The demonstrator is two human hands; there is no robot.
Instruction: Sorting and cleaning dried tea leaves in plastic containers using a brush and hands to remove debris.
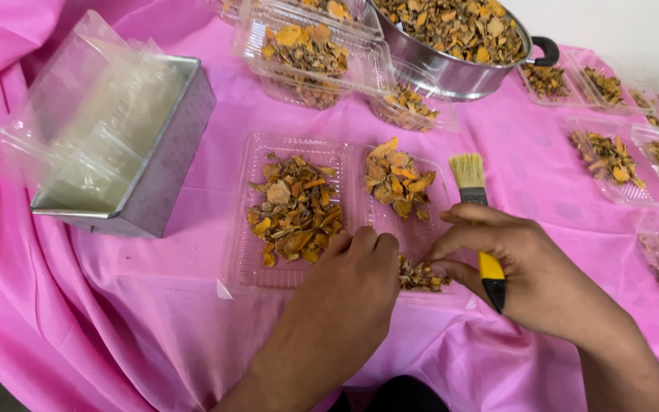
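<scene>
Gripping a yellow-handled brush, its long axis running away from the table's near edge, the right hand faces the left hand, both pinching dried slices in the open clear tray.

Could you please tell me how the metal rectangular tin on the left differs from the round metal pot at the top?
The grey rectangular metal tin has straight walls and corners; the round shiny steel pot is curved, with a black handle. The tin holds stacked clear plastic trays; the pot is heaped with dried orange-brown slices. The tin shows in full; the pot is cut off by the picture's top edge. Both are metal and stand on the pink cloth.
</scene>
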